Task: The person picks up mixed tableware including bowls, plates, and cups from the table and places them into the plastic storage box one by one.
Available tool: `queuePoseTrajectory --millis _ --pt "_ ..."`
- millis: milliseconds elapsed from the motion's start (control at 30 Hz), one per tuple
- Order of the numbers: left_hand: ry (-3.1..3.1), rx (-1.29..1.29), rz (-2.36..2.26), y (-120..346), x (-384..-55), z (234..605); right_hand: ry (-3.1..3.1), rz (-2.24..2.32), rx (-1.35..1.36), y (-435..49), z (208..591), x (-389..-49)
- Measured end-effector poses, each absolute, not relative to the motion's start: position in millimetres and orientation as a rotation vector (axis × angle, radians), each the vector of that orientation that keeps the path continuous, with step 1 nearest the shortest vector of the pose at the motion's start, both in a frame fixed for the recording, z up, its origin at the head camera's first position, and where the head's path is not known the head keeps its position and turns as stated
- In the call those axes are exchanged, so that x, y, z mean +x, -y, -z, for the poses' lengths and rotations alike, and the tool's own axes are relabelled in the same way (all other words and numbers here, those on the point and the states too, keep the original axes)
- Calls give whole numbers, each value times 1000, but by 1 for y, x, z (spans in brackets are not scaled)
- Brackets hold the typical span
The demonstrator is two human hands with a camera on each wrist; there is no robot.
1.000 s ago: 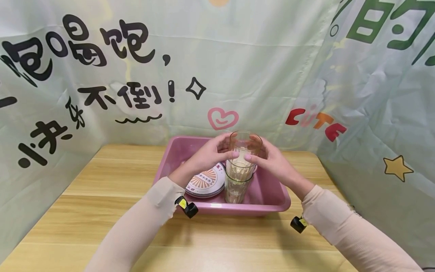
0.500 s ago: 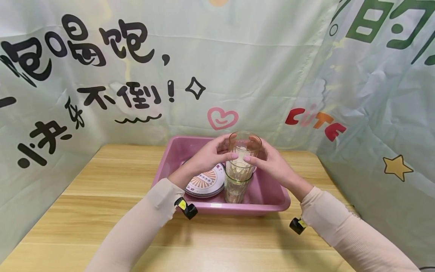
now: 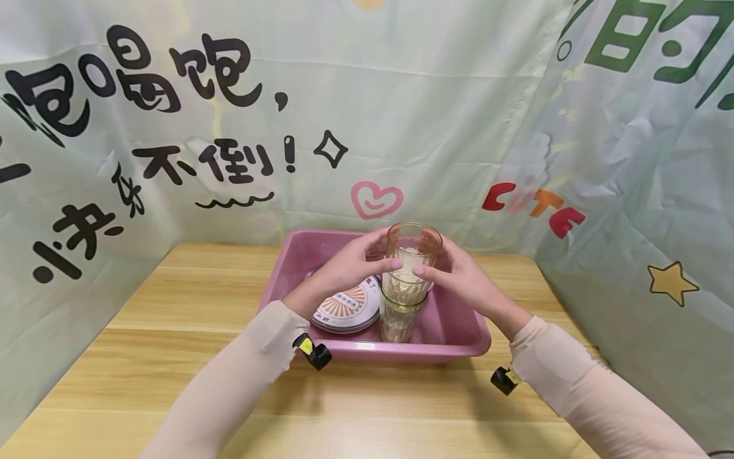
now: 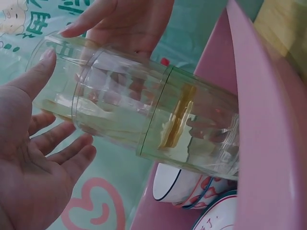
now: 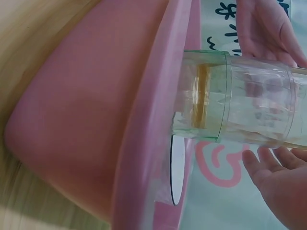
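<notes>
A stack of drinking glasses stands upright inside the pink tub (image 3: 447, 349). Its top glass (image 3: 414, 239) has an amber tint, a clear glass (image 4: 117, 91) sits below it, and a green-rimmed glass (image 5: 204, 96) forms the base. My left hand (image 3: 353, 262) holds the top glass from the left, thumb on the near side and fingers behind. From the right, my right hand (image 3: 463, 274) holds the same glass in mirrored fashion. The far fingers are partly hidden behind the glass in the head view.
White patterned plates (image 3: 344, 305) lie stacked in the tub, left of the glasses. A white bowl (image 4: 168, 184) with a dark rim shows behind the stack. The tub rests on a wooden table (image 3: 367, 408); a printed cloth (image 3: 401, 127) hangs close behind.
</notes>
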State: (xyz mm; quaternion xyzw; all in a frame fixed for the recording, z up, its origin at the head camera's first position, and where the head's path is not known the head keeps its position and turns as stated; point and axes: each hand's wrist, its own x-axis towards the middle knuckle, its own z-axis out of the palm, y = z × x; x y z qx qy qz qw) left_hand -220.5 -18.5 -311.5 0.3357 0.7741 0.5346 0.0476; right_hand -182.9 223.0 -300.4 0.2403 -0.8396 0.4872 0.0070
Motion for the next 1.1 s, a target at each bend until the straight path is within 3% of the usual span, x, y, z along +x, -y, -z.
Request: queuePoseTrajectory --millis 733,1100 --pt "-2689 1010 -1346 79 -205 320 2607 -1464 786 -250 311 -167" --pt "-2862 948 -1170 126 -197 327 2635 -1089 800 -276 326 -161"
